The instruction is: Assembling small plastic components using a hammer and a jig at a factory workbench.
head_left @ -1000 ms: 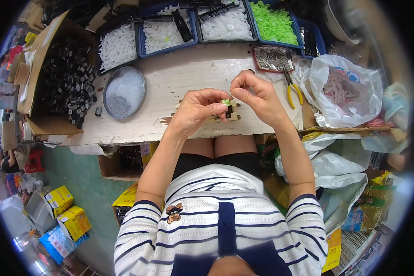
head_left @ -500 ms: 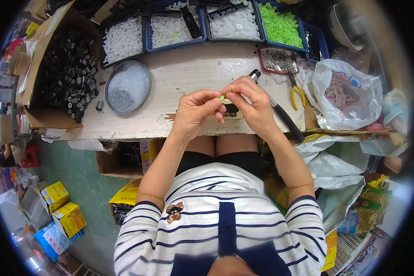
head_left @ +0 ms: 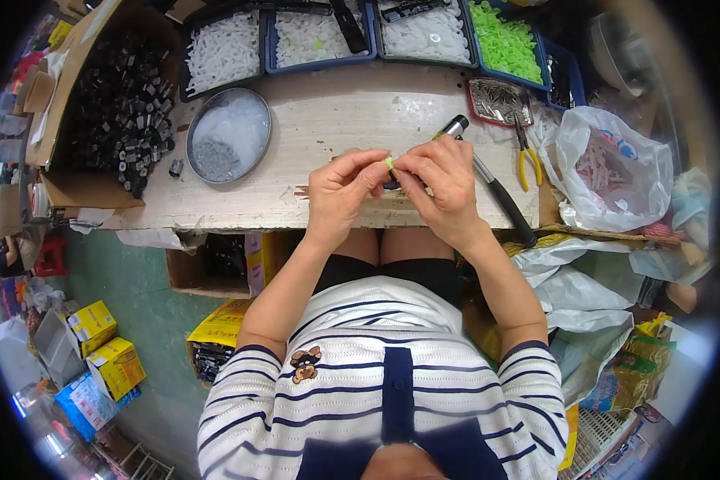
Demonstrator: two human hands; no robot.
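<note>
Above the table's near edge, my left hand (head_left: pixel 338 196) and my right hand (head_left: pixel 442 188) meet with fingertips pinched together. Between them sits a small bright green plastic piece (head_left: pixel 390 162), held from both sides; its exact shape is too small to make out. Something dark shows just below it, partly hidden by the fingers. Beside my right hand lies a hammer-like tool with a metal shaft and black handle (head_left: pixel 510 210), its upper end close to my knuckles.
Along the back stand bins of white plastic pieces (head_left: pixel 226 66) and green pieces (head_left: pixel 506 40). A round metal dish (head_left: pixel 190 152) and a carton of black parts (head_left: pixel 60 172) are at left. Rightward lie a red tray of metal pins (head_left: pixel 474 102), yellow-handled pliers (head_left: pixel 525 164) and a plastic bag (head_left: pixel 572 168).
The view has shifted slightly, so the table things appear a little to the right. My hands stay together on the green piece, with the fingers drawn closer around it.
</note>
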